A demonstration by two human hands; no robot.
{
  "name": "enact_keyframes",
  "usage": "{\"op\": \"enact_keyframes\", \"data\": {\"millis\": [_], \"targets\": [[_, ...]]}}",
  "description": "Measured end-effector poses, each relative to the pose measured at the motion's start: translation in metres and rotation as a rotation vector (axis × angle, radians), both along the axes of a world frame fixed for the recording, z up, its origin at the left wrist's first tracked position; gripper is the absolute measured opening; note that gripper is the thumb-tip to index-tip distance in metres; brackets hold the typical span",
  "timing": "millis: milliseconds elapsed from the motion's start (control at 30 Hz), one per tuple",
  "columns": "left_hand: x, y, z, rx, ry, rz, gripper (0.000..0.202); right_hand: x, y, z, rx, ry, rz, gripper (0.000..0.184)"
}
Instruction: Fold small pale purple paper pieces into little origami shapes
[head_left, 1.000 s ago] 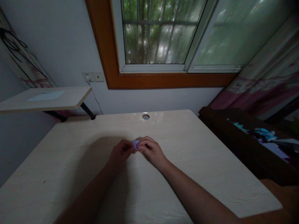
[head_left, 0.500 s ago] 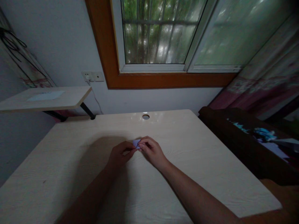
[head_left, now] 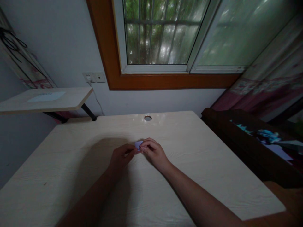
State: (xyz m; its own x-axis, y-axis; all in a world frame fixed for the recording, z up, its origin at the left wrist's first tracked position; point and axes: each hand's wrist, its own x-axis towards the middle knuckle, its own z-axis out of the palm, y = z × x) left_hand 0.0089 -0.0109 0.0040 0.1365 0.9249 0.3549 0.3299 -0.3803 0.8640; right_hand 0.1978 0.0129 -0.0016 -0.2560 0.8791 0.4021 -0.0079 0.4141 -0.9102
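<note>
A small pale purple piece of paper [head_left: 138,144] is pinched between my two hands, just above or on the pale wood-look desk [head_left: 203,157]. The thumb and fingers of my left hand [head_left: 122,155] close on its lower left edge. From the other side, my right hand [head_left: 152,151] grips its right part with thumb and fingertips, covering much of it. The paper looks folded, but its full shape is hidden by my fingers.
A round cable hole [head_left: 148,118] lies near the desk's back edge. At the left stands a raised shelf [head_left: 71,97] on black legs, bearing a white sheet [head_left: 47,96]. Right of the desk is a dark brown piece of furniture [head_left: 227,126] with several items on it.
My left fingertips have shifted slightly left along the paper's lower edge. The right hand has hardly moved and keeps its grip.
</note>
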Motion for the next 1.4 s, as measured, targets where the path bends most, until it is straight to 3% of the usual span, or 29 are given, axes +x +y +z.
{"op": "enact_keyframes", "data": {"millis": [200,400,733,1033,1400], "targets": [[0.002,0.001,-0.008,-0.151,-0.135,0.025,0.019,0.000,0.000,0.002,0.005,-0.018,-0.019,0.011],[0.002,0.001,-0.015,-0.190,-0.210,-0.021,0.021,-0.001,0.001,-0.002,-0.024,0.001,-0.047,0.014],[0.004,-0.001,-0.004,-0.061,0.009,0.035,0.014,-0.003,-0.002,-0.003,-0.033,0.003,-0.045,0.013],[0.003,0.001,-0.004,0.058,0.091,0.092,0.006,-0.005,-0.004,-0.001,-0.038,-0.009,-0.026,0.012],[0.003,-0.001,0.000,0.029,0.049,0.050,0.012,-0.004,-0.002,-0.001,-0.066,0.034,-0.011,0.009]]}}
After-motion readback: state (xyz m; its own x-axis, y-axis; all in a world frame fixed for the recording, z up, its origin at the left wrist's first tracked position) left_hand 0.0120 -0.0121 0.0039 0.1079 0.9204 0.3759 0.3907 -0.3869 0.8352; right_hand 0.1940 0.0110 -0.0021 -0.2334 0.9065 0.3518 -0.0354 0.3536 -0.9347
